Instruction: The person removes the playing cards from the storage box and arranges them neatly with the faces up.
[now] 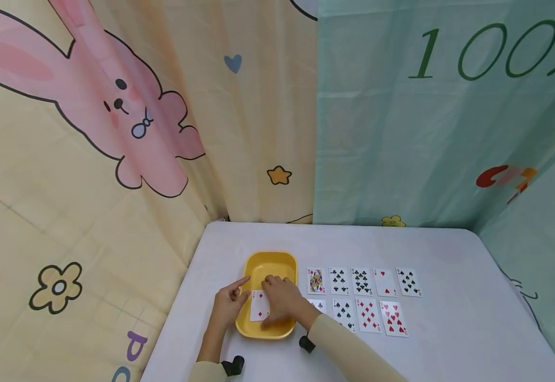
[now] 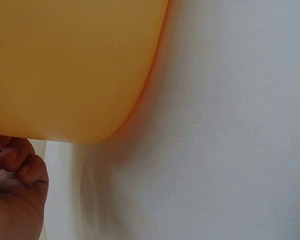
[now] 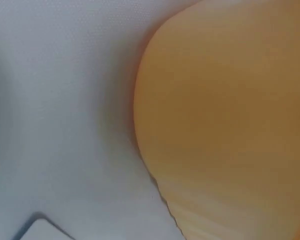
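In the head view a yellow tray [image 1: 272,262] stands on the white table, with a red-diamond playing card [image 1: 258,306] lying face up inside it. My right hand [image 1: 283,301] reaches over the tray's right side. Its fingertips are at the card's top edge and its thumb at the bottom edge. My left hand [image 1: 227,306] is at the tray's left rim, its index finger stretched out and its thumb pointing over the rim toward the card. In the left wrist view, other left-hand fingers [image 2: 32,167] bend beside the tray's outer wall [image 2: 70,75].
Right of the tray, several face-up cards lie in two rows, among them a diamond face card [image 1: 316,280] and a hearts card [image 1: 394,318]. My right forearm [image 1: 344,345] partly covers the lower row. Printed curtains [image 1: 258,116] hang behind the white table [image 1: 458,297].
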Demonstrator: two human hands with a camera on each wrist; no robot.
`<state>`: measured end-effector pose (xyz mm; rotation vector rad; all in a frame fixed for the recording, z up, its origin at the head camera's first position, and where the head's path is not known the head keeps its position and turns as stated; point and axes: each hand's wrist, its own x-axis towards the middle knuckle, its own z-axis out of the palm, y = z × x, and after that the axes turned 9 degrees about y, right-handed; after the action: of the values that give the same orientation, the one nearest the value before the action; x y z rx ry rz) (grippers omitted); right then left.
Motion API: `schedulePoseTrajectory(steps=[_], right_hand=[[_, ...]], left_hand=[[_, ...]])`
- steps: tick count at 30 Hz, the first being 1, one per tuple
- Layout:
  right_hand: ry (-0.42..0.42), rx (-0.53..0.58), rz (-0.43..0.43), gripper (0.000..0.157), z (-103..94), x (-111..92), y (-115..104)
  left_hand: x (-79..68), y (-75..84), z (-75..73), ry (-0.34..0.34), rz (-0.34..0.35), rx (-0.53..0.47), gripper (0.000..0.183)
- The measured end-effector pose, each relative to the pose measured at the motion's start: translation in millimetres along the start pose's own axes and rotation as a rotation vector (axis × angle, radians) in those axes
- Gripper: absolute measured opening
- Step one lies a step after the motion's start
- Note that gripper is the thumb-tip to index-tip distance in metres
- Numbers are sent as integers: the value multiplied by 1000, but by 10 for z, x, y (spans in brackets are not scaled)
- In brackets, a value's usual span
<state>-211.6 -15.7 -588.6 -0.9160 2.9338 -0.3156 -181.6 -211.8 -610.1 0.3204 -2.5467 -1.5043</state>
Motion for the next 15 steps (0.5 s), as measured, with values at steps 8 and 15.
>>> schedulePoseTrajectory(steps=[8,15], right_hand=[[-8,-64,4,98,6,4,-56],[12,-97,-16,92,20,3,-53]], left_hand=[[7,-3,21,7,-29,8,38],[12,-14,22,4,-35,6,38]])
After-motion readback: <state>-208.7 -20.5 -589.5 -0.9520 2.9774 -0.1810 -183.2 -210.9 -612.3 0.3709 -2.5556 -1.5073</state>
